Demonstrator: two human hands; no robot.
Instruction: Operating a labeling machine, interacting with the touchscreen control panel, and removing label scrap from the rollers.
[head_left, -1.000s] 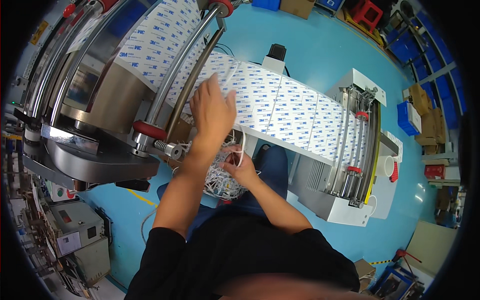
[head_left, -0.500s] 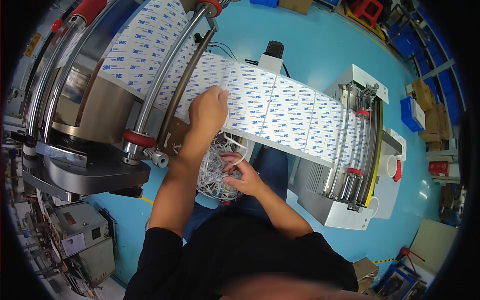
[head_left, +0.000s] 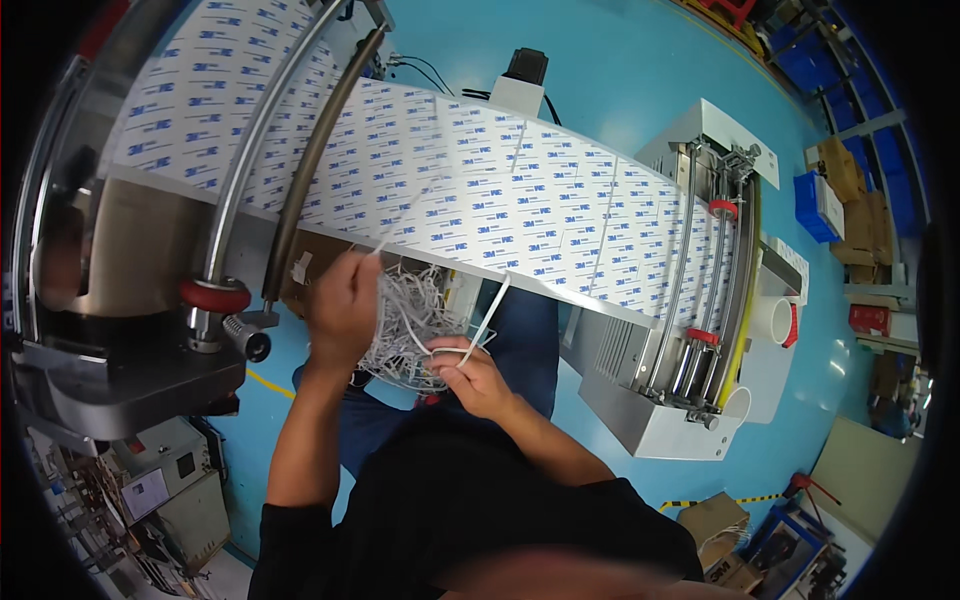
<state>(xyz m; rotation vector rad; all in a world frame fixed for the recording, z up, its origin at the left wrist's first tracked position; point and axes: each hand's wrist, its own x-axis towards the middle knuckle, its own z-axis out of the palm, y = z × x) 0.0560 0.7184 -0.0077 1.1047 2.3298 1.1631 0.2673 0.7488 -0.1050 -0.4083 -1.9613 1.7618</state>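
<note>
1. A glossy light-blue floor is spreading under everything.
2. A long table-like run of white sheet printed in blue is stretching across the middle, with faint lines crossing it.
3. A black-shirted torso is filling the lower middle.
4. At the sheet's right end, a pale-grey boxy roller unit is standing, with metal rods and red collars.
5. On the left, a shiny chrome bar and a dark bronze-coloured rod are crossing over the sheet, blocking the view of parts of it; a red ring-shaped collar is sitting low on the bar, near the left hand.
6. A grey metal cabinet is standing lower left; a blue plastic crate is resting far right beside brown cardboard boxes.
7. A tangled heap of narrow white strips is lying below the sheet's near edge, partly hidden by both hands.
8. The left hand, blurred, is holding its fingers curled closed on a thin whitish strip slanting up over the sheet.
9. The right hand is curling half closed around a cord-like white strip, which is looping across its fingers and reaching up to the sheet's near edge.
</note>
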